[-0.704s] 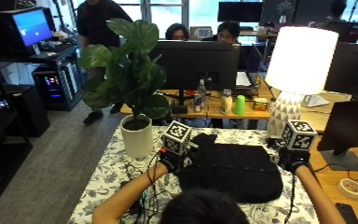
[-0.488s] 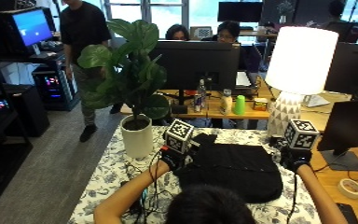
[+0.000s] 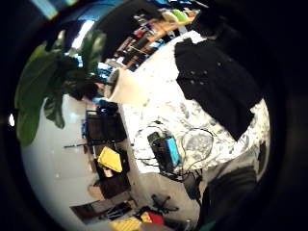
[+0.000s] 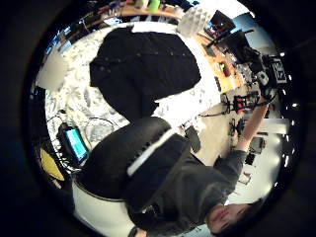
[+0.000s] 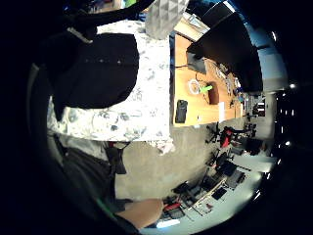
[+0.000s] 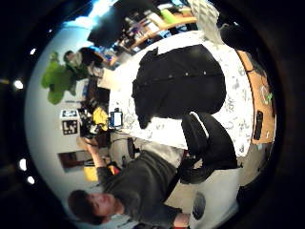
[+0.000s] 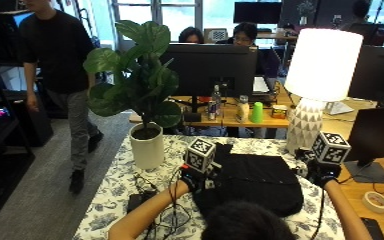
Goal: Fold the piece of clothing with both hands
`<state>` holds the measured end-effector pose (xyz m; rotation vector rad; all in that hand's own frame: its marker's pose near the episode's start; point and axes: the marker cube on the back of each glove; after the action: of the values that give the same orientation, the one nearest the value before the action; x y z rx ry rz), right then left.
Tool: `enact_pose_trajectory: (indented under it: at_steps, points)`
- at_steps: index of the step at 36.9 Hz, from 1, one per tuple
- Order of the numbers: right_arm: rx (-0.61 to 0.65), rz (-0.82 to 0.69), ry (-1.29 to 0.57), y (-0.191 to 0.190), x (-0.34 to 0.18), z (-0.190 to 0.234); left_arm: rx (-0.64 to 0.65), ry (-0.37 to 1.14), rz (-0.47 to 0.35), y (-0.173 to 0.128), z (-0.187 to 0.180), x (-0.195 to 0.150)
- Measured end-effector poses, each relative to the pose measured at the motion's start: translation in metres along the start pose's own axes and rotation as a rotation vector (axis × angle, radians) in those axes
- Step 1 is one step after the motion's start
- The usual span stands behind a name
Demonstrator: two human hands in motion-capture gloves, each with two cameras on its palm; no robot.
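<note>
Almost no change over the last instant. Black garment (image 7: 252,182) has the same outline and sits in the same spot: flat on the floral-covered table (image 7: 125,190), in front of the person, between the white plant pot (image 7: 147,147) and the lamp (image 7: 312,85).

Left hand (image 7: 193,179) stays at the garment's left edge and right hand (image 7: 320,172) at its right edge. Both have shifted only slightly.

Grip state: can't tell for either hand. The outside view hides what the hands are doing. All four palm views show the whole garment (image 4: 143,69) lying on the table, well apart from the palms, with a row of buttons facing up (image 6: 181,86). No cloth is close to any of those cameras. My read is that the hands are raised over it and not holding cloth, but that isn't confirmed.

What it means for the task: no fold has been made in this interval and the garment is no more compact than it was. It looks like a pause or a setup, with the hands lined up on opposite sides. The likely next step is taking an edge on each side. One corner trails toward the person and may need tucking.
</note>
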<state>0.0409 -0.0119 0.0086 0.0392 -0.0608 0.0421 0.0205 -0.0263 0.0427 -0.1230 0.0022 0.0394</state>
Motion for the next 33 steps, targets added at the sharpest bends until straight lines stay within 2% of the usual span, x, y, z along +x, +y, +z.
enact_pose_trajectory:
  at_steps: [5, 9, 14, 16, 19, 21, 24, 29, 31, 33]
  points:
    - [-0.002, -0.016, 0.027, 0.000, 0.002, 0.019, -0.138, 0.038, 0.095, -0.002, 0.064, 0.040]
    - [0.002, -0.023, 0.027, 0.001, 0.002, 0.027, -0.297, 0.098, 0.157, 0.002, 0.114, 0.075]
    - [-0.035, -0.032, 0.029, 0.003, 0.005, 0.042, -0.447, 0.080, 0.137, -0.004, 0.180, 0.101]
    - [-0.057, -0.035, 0.036, 0.005, 0.007, 0.051, -0.471, 0.076, 0.109, -0.001, 0.191, 0.108]
    - [-0.091, -0.035, 0.042, 0.003, 0.014, 0.070, -0.462, 0.086, 0.079, 0.005, 0.186, 0.110]
    - [-0.112, -0.034, 0.041, 0.000, 0.019, 0.082, -0.429, 0.025, 0.040, 0.002, 0.183, 0.104]
    - [-0.139, -0.033, 0.029, -0.003, 0.023, 0.098, -0.319, -0.141, -0.001, -0.016, 0.190, 0.093]
    - [-0.161, -0.041, -0.002, -0.010, 0.023, 0.124, -0.123, -0.296, -0.024, -0.053, 0.202, 0.083]
    - [-0.170, -0.052, -0.029, -0.015, 0.022, 0.143, -0.106, -0.310, -0.029, -0.051, 0.192, 0.084]
    - [-0.191, -0.063, -0.049, -0.020, 0.020, 0.164, -0.132, -0.243, 0.004, -0.047, 0.183, 0.089]
